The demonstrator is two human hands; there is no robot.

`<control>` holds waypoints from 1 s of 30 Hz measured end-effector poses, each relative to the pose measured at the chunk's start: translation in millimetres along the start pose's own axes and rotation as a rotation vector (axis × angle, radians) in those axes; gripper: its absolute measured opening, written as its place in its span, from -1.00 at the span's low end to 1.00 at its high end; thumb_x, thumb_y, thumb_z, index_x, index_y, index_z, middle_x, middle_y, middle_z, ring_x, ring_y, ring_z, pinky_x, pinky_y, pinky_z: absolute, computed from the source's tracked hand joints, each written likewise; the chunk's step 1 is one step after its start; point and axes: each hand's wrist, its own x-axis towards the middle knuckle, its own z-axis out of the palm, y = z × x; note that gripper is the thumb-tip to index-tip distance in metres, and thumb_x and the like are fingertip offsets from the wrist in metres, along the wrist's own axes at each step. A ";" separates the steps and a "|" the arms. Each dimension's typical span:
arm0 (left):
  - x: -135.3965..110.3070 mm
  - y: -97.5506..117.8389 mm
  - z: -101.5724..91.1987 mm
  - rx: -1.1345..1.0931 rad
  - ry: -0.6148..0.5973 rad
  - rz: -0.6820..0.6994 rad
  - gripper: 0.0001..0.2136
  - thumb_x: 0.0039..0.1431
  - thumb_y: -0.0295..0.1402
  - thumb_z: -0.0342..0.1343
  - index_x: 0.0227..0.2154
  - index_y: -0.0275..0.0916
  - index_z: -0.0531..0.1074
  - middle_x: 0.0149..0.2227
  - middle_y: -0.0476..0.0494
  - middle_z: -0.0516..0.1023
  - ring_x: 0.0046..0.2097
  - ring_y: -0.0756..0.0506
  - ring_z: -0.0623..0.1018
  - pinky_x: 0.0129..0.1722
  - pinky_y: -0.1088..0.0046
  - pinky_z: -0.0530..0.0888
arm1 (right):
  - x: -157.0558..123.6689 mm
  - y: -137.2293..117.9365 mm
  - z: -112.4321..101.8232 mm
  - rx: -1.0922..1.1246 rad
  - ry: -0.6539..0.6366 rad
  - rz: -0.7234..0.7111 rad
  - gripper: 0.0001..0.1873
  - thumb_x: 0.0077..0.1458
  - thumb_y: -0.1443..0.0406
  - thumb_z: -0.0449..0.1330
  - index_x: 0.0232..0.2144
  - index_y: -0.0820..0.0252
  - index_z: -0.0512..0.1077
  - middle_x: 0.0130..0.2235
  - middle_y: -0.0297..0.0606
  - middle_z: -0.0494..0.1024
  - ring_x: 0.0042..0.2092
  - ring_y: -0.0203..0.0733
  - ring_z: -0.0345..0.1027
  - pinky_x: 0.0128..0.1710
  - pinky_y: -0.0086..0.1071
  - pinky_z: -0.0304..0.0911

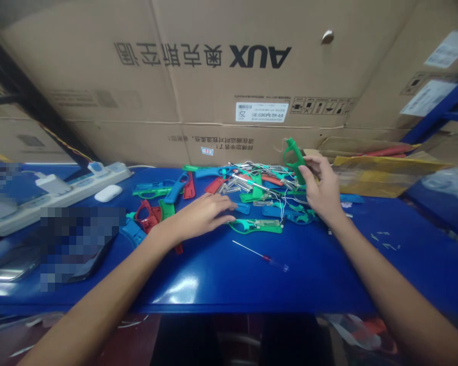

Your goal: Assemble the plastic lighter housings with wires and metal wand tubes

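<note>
Cardboard [198, 91] towers behind your blue counter [213, 290], and there's the heap of parts [257, 185]! Your right hand [322, 188] has its grip clamped on a green shell [298, 160], lifted above the heap's right side. Your left hand [208, 216], grip apart, hovers by a filled green shell [277, 230]; contact, I can't tell. Nearer you lies a thin screwdriver [266, 257].

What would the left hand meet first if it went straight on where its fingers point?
Most likely the blue plastic piece just beyond the fingers of the left hand, though depth is unclear and it might pass above.
</note>
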 end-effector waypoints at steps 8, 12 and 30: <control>1.0 0.2 2.3 0.057 0.054 -0.043 -0.66 0.42 -0.16 0.03 0.09 -0.24 0.43 0.03 -0.23 0.58 0.08 -0.22 0.55 0.08 0.15 0.43 | -13.4 -31.5 13.1 0.151 -0.199 0.215 -0.64 0.34 0.05 0.02 0.05 0.09 0.35 -0.13 -0.16 0.52 -0.20 -0.10 0.50 -0.26 -0.20 0.45; -0.1 -0.8 0.8 0.089 0.129 -0.136 -0.53 0.41 -0.10 0.01 0.24 -0.25 0.27 0.06 -0.27 0.56 0.07 -0.25 0.55 0.07 0.12 0.43 | -23.2 -43.2 15.7 0.206 -0.732 0.273 -0.52 0.20 0.00 0.21 0.08 0.09 0.36 -0.04 -0.16 0.50 -0.09 -0.07 0.47 -0.16 -0.18 0.45; 0.9 -2.3 -5.1 0.076 0.129 0.027 -0.72 0.43 -0.19 0.01 -0.06 -0.20 0.55 -0.24 -0.12 0.63 -0.16 -0.11 0.50 0.06 0.26 0.29 | -16.6 -38.2 -8.2 -0.001 -0.940 0.058 -0.55 0.15 -0.04 0.26 -0.01 0.03 0.52 -0.02 -0.24 0.61 -0.09 -0.05 0.48 -0.12 -0.21 0.35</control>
